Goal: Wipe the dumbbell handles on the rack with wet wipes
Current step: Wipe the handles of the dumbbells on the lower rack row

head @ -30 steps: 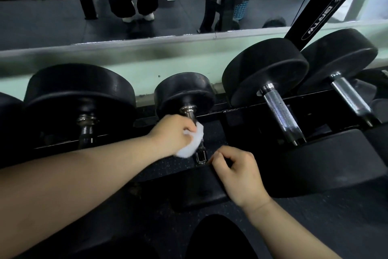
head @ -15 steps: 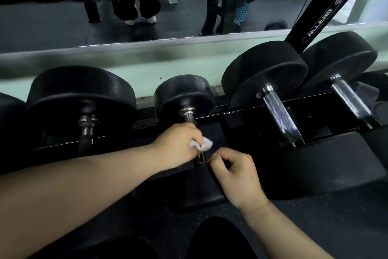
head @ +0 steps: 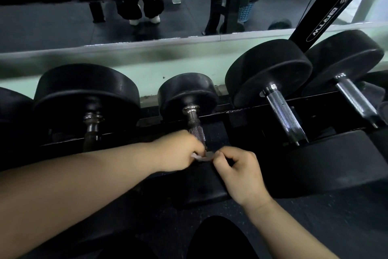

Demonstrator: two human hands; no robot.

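A small black dumbbell (head: 187, 93) lies on the rack (head: 252, 112) at the centre, its knurled steel handle (head: 195, 127) pointing toward me. My left hand (head: 178, 151) grips a white wet wipe (head: 199, 157) at the near end of that handle; only a sliver of wipe shows. My right hand (head: 239, 172) is curled, its fingertips pinching the wipe's edge beside the left hand. The handle's near end is hidden by both hands.
Larger dumbbells flank it: one on the left (head: 88, 95), two on the right (head: 268, 72) (head: 344, 57) with bare chrome handles. A slanted black rack post (head: 327, 13) rises at right. A mirror (head: 147, 23) behind reflects a person's legs. My dark knee (head: 218, 239) is below.
My left hand has slid down the handle toward me with the wipe, uncovering the knurled part. The wipe is now almost hidden and both hands meet at the handle's near end.
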